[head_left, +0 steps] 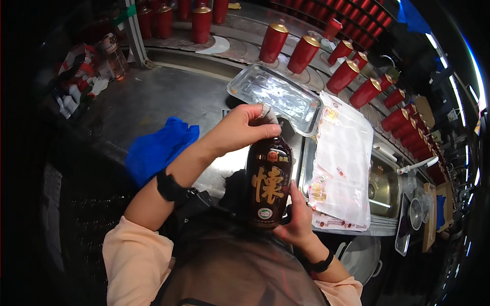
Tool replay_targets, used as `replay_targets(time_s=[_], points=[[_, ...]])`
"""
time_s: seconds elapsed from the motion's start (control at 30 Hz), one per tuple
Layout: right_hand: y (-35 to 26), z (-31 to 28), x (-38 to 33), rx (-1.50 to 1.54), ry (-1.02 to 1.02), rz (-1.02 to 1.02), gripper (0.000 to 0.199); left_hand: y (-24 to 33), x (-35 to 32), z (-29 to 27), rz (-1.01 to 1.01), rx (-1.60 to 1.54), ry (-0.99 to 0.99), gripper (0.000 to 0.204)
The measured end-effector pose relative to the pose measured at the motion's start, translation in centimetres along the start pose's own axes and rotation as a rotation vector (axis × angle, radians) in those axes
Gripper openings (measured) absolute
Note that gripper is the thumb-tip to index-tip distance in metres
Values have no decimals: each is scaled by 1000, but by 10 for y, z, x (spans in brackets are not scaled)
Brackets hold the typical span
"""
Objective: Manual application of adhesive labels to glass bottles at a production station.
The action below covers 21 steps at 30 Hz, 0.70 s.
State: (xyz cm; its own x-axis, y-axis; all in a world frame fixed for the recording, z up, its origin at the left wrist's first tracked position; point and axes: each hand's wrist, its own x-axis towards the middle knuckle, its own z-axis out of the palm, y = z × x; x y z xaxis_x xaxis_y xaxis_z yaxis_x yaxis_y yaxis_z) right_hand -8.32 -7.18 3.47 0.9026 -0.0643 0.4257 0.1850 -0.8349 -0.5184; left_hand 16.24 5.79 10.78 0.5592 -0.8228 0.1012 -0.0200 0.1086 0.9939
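A dark brown glazed bottle [270, 178] with gold lettering and small round labels stands upright in front of my body. At its neck, my left hand [250, 127] is closed, thumb and fingers pinched together; whitish covering shows on a finger. The fingers hide most of the bottle's top. My right hand [298, 217] grips the bottle low on its right side, the thumb along the wall and the other fingers mostly out of sight by the base.
Beyond the bottle lies a shallow metal tray [278, 94]. To the right are printed white sheets [342, 163] and a sink [383, 188] with a white tap. A blue cloth [161, 148] lies left. Several red bottles [303, 53] stand along a conveyor [245, 43] behind.
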Motion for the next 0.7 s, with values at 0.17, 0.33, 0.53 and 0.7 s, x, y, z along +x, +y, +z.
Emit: replay_targets(time_s=[0.17, 0.33, 0.53, 0.7], points=[[22, 7, 34, -48, 141, -351, 109, 87, -45, -4, 176, 224, -52, 13], [-2, 0, 69, -85, 25, -114, 108, 128, -90, -4, 574, 925, 278, 17], [-19, -9, 58, 171, -82, -107, 101, 143, -142, -35, 602, 1175, 609, 17], [-18, -30, 57, 306, -164, -22, 94, 152, -199, -54, 419, 1228, 819, 13]])
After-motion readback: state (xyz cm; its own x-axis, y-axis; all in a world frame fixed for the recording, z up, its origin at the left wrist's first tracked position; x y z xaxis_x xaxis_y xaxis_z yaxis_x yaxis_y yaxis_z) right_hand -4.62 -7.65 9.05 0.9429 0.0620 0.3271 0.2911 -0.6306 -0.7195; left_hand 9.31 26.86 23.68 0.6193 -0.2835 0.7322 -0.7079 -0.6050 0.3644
